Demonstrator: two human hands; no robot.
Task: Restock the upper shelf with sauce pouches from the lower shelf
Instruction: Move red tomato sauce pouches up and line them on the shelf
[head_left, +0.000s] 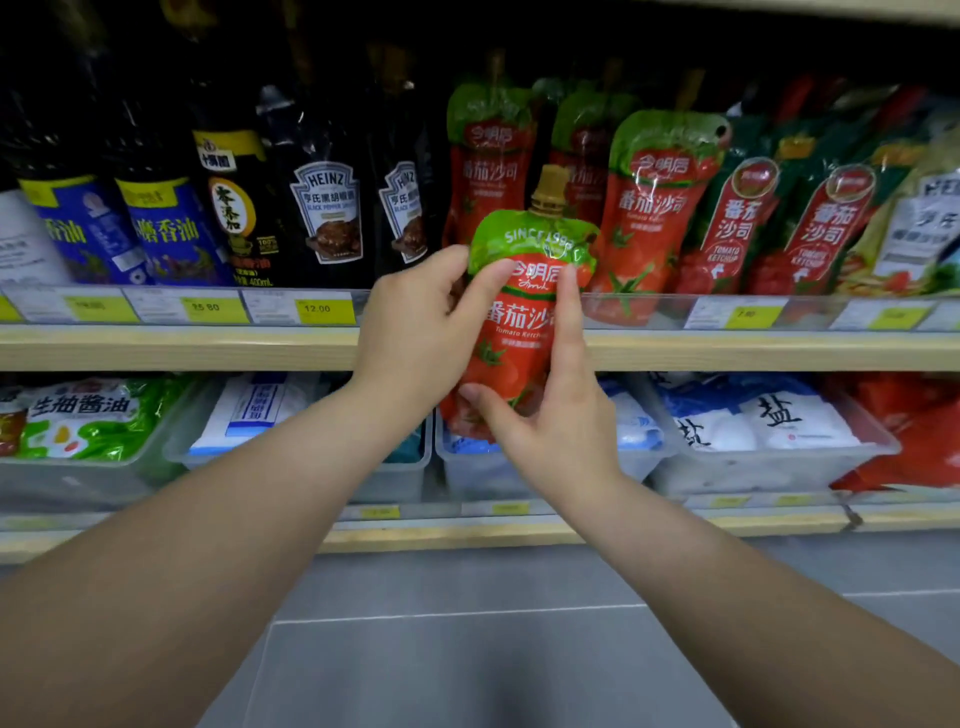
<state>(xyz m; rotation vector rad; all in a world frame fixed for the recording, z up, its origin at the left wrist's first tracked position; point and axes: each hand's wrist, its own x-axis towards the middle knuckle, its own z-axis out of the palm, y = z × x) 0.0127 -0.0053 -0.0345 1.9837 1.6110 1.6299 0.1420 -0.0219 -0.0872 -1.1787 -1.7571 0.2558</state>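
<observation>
A red and green tomato ketchup pouch (519, 312) with a gold cap is held upright in front of the upper shelf's edge (182, 345). My left hand (415, 332) grips its left side, thumb across the front. My right hand (550, 415) holds its lower right, index finger stretched up the front. Behind it on the upper shelf stand several matching ketchup pouches (657, 208). More red pouches (930, 431) lie at the far right of the lower shelf.
Dark Heinz pouches (324, 213) and sesame oil bottles (166, 228) fill the upper shelf's left. On the lower shelf, clear bins (753, 467) hold white salt bags and a soy sauce pack (88, 415). Grey floor tiles (467, 649) lie below.
</observation>
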